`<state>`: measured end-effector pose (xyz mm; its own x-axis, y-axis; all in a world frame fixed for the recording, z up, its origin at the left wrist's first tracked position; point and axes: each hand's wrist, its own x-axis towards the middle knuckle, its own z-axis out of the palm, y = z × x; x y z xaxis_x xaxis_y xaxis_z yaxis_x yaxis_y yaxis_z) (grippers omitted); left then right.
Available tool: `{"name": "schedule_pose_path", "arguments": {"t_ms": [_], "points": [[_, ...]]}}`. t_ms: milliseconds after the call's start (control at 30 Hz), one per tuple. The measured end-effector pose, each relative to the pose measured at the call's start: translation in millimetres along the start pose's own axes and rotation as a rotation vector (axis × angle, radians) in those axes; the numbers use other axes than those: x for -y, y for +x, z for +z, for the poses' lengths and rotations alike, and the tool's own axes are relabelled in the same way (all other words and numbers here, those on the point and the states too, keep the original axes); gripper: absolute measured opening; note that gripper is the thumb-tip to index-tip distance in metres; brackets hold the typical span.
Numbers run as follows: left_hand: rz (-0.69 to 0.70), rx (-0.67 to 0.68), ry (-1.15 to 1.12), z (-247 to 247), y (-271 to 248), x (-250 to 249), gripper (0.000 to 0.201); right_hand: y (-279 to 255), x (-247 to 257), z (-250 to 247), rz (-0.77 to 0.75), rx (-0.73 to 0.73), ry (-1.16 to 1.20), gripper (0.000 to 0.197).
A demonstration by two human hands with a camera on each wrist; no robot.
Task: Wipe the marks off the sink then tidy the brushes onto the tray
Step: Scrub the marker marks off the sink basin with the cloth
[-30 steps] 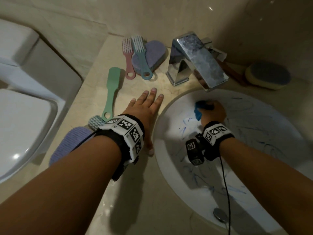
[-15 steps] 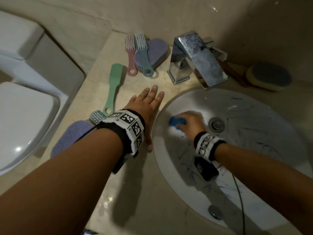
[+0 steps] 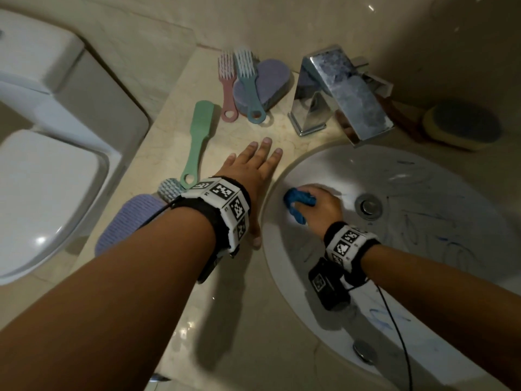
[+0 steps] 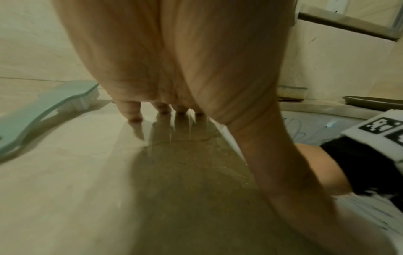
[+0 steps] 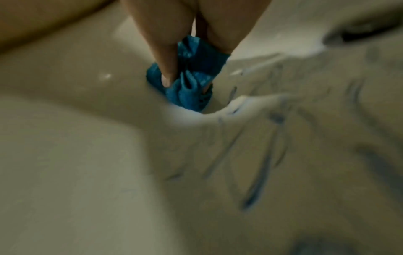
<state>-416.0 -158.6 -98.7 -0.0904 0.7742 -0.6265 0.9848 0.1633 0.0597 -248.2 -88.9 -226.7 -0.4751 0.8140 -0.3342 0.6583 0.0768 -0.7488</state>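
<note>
- Now, from the head view: a bunched blue cloth (image 3: pixel 298 203) is gripped by the right hand (image 3: pixel 320 208) and pressed onto the left wall of the sink (image 3: pixel 324 165), beside the drain (image 3: pixel 368 206). Blue marks (image 3: pixel 417 218) are seen across the right and near parts of the basin, so much wiping is judged to remain.
- The left hand (image 3: pixel 251 176) is laid flat on the counter (image 3: pixel 239 320), fingers straight, nothing held. A green brush (image 3: pixel 198 136), a pink brush (image 3: pixel 227 88) and a teal brush (image 3: pixel 249 86) are left untouched beyond it.
- From the left wrist view: the fingertips (image 4: pixel 133 112) are seen touching the glossy counter, the green brush just beside them; a tray (image 4: pixel 370 101) is glimpsed behind the basin.
- From the right wrist view: the cloth is pinched under curled fingers (image 5: pixel 167 69). Firm pressure and overlapping strokes toward the streaks would be advised, with the cloth refolded once it is loaded with ink.
</note>
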Motion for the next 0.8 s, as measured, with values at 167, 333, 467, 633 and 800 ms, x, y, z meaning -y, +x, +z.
{"name": "schedule_pose_path", "arguments": {"t_ms": [167, 333, 467, 633, 800], "points": [[0.003, -0.005, -0.002, -1.2, -1.5, -0.3, 0.164, -54.9, -2.0, -0.1, -0.342, 0.365, -0.131, 0.014], [-0.007, -0.004, -0.003, -0.6, -0.2, -0.6, 0.165, -11.0, 1.4, -1.3, -0.213, 0.209, -0.151, 0.019], [-0.003, -0.002, 0.006, -1.1, -1.1, -1.4, 0.164, -23.7, 2.4, -13.7, -0.157, 0.283, -0.067, 0.027], [-0.003, -0.002, 0.012, -0.9, 0.4, -0.5, 0.165, -62.4, -2.2, -15.2, -0.307, 0.560, -0.262, 0.021], [-0.005, 0.007, -0.009, -2.6, -1.9, -0.7, 0.163, -12.0, -3.3, -0.8, -0.179, 0.175, -0.165, 0.020]]}}
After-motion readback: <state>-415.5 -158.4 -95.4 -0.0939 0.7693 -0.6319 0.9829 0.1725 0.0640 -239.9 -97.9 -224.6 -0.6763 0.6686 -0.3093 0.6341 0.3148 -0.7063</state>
